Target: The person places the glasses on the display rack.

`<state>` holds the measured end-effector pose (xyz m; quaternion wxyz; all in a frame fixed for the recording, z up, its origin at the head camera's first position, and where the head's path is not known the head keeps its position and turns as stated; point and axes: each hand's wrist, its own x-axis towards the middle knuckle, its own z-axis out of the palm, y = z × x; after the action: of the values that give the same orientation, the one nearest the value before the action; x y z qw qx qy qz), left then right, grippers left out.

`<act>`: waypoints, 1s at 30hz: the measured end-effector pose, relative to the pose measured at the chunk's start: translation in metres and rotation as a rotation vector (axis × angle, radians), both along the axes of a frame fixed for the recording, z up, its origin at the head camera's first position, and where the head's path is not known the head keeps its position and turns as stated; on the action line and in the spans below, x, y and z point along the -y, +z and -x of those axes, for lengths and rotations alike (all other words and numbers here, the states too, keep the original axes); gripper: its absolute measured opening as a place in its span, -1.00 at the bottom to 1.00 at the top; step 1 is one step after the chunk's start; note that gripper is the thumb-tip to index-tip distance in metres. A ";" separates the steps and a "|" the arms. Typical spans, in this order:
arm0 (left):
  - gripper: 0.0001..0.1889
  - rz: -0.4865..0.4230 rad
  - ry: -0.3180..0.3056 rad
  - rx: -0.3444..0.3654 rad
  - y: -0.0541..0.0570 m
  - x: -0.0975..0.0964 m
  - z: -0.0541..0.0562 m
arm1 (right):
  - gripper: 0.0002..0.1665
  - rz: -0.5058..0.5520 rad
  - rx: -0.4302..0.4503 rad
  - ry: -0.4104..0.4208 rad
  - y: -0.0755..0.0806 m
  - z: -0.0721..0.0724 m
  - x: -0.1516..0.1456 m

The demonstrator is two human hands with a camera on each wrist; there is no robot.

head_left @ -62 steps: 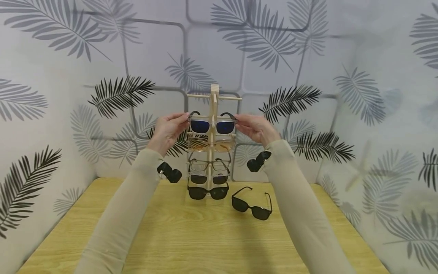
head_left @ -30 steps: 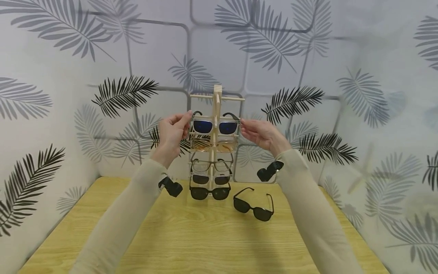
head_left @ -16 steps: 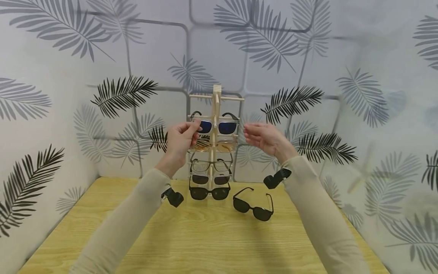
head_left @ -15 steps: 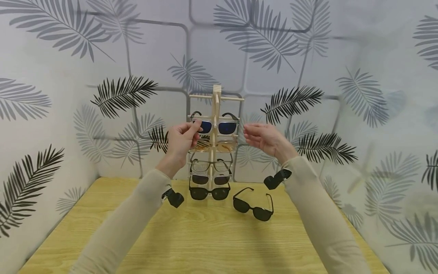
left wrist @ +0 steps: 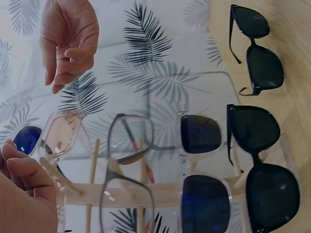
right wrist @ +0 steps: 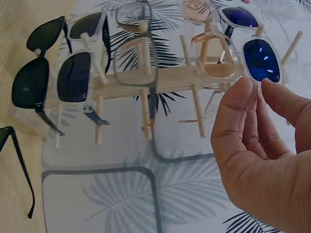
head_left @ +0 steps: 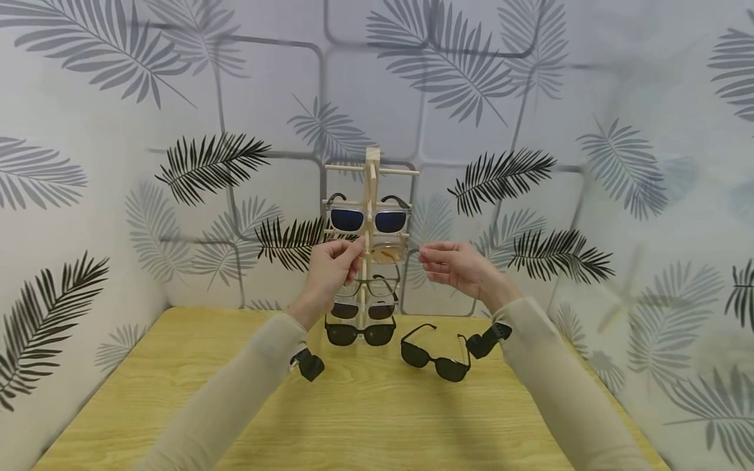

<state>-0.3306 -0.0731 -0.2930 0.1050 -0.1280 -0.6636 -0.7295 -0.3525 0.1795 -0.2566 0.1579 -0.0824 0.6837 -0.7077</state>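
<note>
A wooden glasses rack (head_left: 372,176) stands at the back of the table. Blue-lens sunglasses (head_left: 390,222) hang on it below the top rod. Under them are orange-tinted glasses (head_left: 387,254), clear-lens glasses (head_left: 379,286), dark-lens sunglasses with a clear frame (head_left: 381,311), and black sunglasses (head_left: 378,334) at the bottom. My left hand (head_left: 331,275) is before the rack's left side, fingers loosely bent and holding nothing; it hides part of the orange-tinted pair. To the right of that pair, apart from the rack, my right hand (head_left: 462,269) holds nothing, its fingers relaxed.
Another pair of black sunglasses (head_left: 450,369) lies on the wooden table (head_left: 330,405) right of the rack, arms unfolded. A leaf-patterned wall (head_left: 471,91) closes off the back and sides. The rack's top rod (head_left: 400,171) juts out to both sides.
Both hands have let go of the blue-lens sunglasses, which stay on the rack. They have moved down to the orange-tinted pair's height, the left hand inward across the rack, the right slightly outward.
</note>
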 end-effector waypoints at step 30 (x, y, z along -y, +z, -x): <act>-0.71 0.087 -0.157 0.152 -0.086 -0.044 -0.006 | -0.61 -0.094 0.058 0.004 -0.079 -0.015 -0.027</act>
<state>-0.3243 -0.0291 -0.3793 -0.0089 -0.1283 -0.6885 -0.7137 -0.3372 0.2062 -0.3357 0.1825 -0.0558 0.7111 -0.6767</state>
